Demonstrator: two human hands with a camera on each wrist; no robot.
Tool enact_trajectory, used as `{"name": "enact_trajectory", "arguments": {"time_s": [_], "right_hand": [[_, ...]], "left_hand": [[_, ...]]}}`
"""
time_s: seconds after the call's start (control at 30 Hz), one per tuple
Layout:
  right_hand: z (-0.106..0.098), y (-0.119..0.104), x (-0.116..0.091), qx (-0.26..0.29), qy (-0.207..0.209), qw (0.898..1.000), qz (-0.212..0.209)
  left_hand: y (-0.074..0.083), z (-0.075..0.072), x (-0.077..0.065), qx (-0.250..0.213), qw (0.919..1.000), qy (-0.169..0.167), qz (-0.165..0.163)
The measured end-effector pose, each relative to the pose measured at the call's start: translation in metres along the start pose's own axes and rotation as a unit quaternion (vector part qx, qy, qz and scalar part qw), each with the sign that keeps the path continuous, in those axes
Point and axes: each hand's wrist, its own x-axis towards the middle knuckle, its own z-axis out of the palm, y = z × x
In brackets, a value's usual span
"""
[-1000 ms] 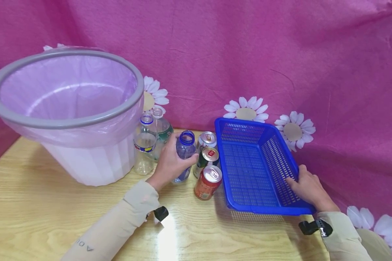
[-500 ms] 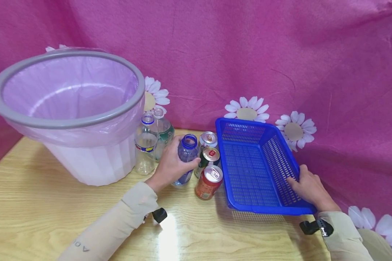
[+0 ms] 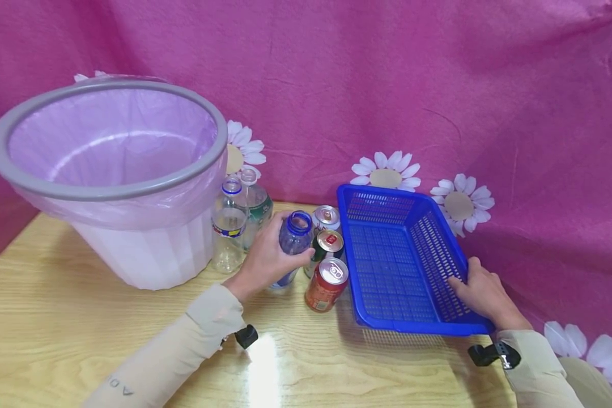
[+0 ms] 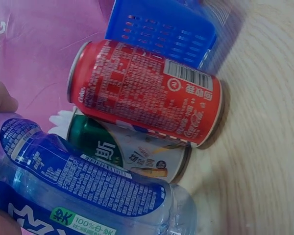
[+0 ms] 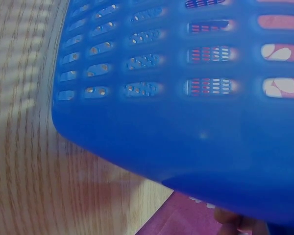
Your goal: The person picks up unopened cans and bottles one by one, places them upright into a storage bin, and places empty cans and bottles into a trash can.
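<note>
My left hand (image 3: 265,255) grips a clear plastic bottle (image 4: 88,181) with a blue label and blue neck ring, tilted slightly to the right. Right beside it stand a red Coca-Cola can (image 4: 147,93), a green and white can (image 4: 127,142) and a silver-topped can (image 3: 326,216) behind them. My right hand (image 3: 484,292) holds the right rim of a blue plastic basket (image 3: 354,272), thumb inside and fingers hidden beyond the wall. In the right wrist view the basket's slotted wall (image 5: 186,132) fills most of the picture, with fingertips (image 5: 228,218) at its lower edge.
Two clear bottles, one with a blue neck ring (image 3: 229,238) and one with a green label (image 3: 259,207), stand left of my left hand. A white bin (image 3: 148,255) with a grey rim and purple liner is farther left. A pink flowered cloth (image 3: 306,102) hangs behind the table.
My left hand has shifted a little to the right with the bottle, whose neck now leans closer to the cans. The right hand and basket stay in place.
</note>
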Motion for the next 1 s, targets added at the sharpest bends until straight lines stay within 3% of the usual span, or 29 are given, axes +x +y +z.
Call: {"name": "enact_trajectory", "arguments": {"time_s": [0.53, 0.8, 1.0], "right_hand": [[0.001, 0.002, -0.001, -0.004, 0.003, 1.000, -0.003], [0.000, 0.001, 0.000, -0.001, -0.001, 1.000, -0.002], [0.001, 0.001, 0.000, -0.001, -0.003, 1.000, -0.002]], "left_hand": [[0.018, -0.015, 0.010, 0.007, 0.9989, -0.004, 0.047], [0.031, -0.022, 0.016, 0.065, 0.9942, 0.021, 0.084], [0.039, -0.027, 0.021, 0.062, 0.9918, 0.008, 0.112]]}}
